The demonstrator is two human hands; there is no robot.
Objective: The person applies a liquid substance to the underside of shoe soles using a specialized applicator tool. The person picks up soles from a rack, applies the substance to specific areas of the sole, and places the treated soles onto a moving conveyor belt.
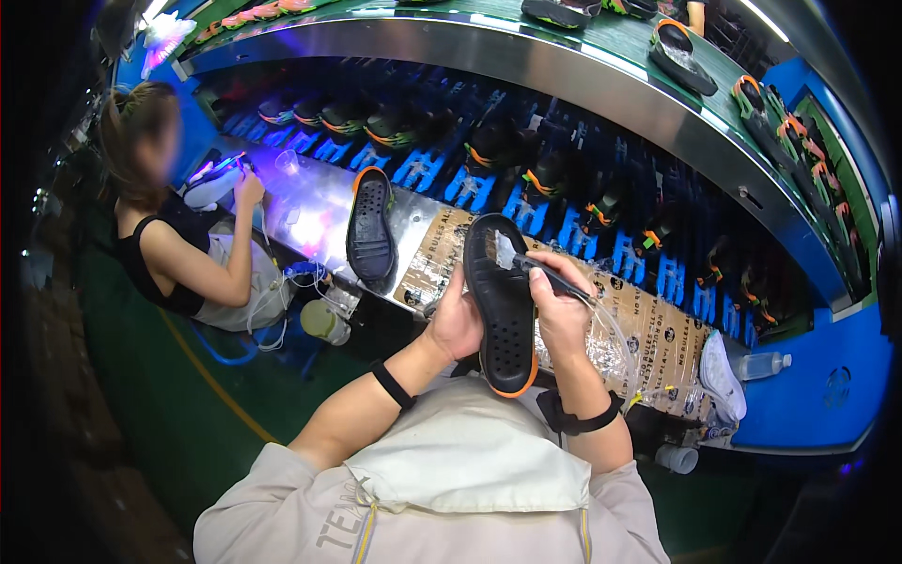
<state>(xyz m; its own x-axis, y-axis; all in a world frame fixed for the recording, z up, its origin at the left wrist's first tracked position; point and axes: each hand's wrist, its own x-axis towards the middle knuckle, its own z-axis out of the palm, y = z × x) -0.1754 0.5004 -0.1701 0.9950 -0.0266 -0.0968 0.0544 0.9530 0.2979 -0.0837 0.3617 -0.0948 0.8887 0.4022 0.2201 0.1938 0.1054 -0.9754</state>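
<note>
My left hand (458,322) grips the black shoe sole (503,305) by its left edge, holding it upright over the workbench (423,226). My right hand (561,305) is closed round a small brush (526,262), its bristles touching the sole's upper end. A second sole (370,228) lies on the bench to the left of mine.
</note>
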